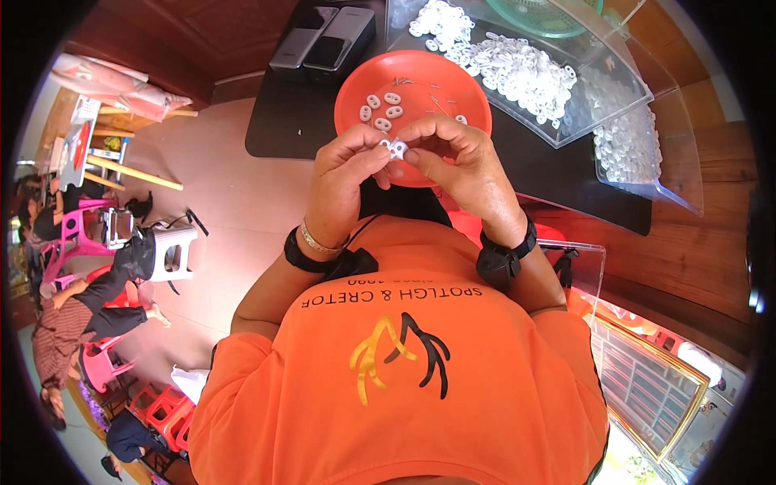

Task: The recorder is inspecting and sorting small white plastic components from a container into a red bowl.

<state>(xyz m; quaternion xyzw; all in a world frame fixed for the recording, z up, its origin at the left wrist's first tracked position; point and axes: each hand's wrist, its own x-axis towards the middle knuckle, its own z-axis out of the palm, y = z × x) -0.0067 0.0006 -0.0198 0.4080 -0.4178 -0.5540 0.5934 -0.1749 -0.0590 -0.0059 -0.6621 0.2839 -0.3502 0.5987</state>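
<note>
Fingertips of both hands meet on a small white plastic piece with holes, pinching it from either side: the left hand grips it between thumb and forefinger, the right hand curls its fingers over the other end. The piece hangs just above the near rim of a round, smooth orange plastic plate; its exact shape is hard to make out behind the fingertips.

On the plate lie several more small white oval pieces, each pierced with two holes, and a few thin metal pins too fine to read clearly. Beyond the plate stands a clear plastic tray heaped with glossy white plastic pieces; its far end is cut off by the frame. The plate rests on a matt black tabletop.

A gold bracelet and black straps circle the wrists. The person's orange shirt hides the lap below.
</note>
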